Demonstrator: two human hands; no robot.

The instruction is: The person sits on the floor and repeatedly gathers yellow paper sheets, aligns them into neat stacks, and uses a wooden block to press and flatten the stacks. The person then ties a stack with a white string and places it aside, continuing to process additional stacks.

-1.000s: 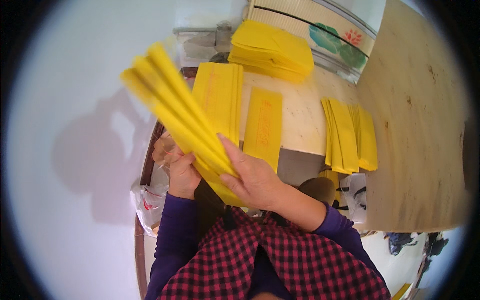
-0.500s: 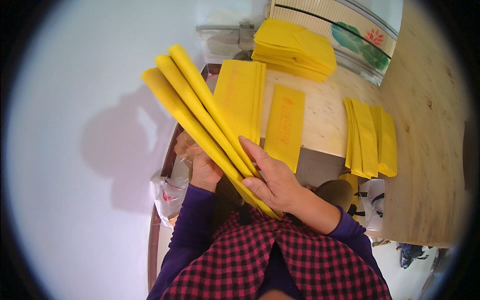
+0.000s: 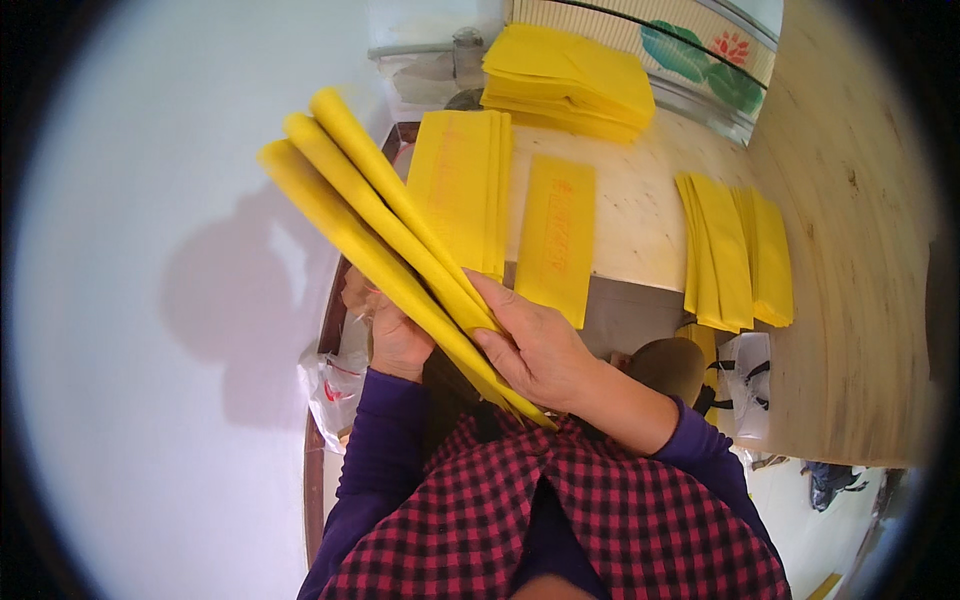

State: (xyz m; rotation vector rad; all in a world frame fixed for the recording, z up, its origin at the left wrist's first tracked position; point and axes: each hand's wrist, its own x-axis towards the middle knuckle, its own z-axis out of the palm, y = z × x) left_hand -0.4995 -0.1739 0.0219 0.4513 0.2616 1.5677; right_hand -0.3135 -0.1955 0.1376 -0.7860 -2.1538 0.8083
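Observation:
Between my hands is a bundle of folded yellow fabric pieces, tilted up to the left, its upper ends fanned into three rounded folds. My right hand grips the lower part, thumb and a finger pressed on its near side. On the far left side, my left hand is closed at the bundle's edge, most of its fingers hidden behind the fabric. The bundle's lower tip comes down to my checked red-and-black apron. Beyond it, a folded yellow stack and a flat yellow piece with red print lie on the table.
A thick yellow pile sits at the back of the wooden table. More folded yellow bundles lie at the right, beside an upright wooden panel. A white wall rises on the left, with a plastic bag near it.
The view has shifted slightly, so the table and its yellow piles appear higher and farther left. Both hands keep their hold on the bundle, which has moved a little left in the picture.

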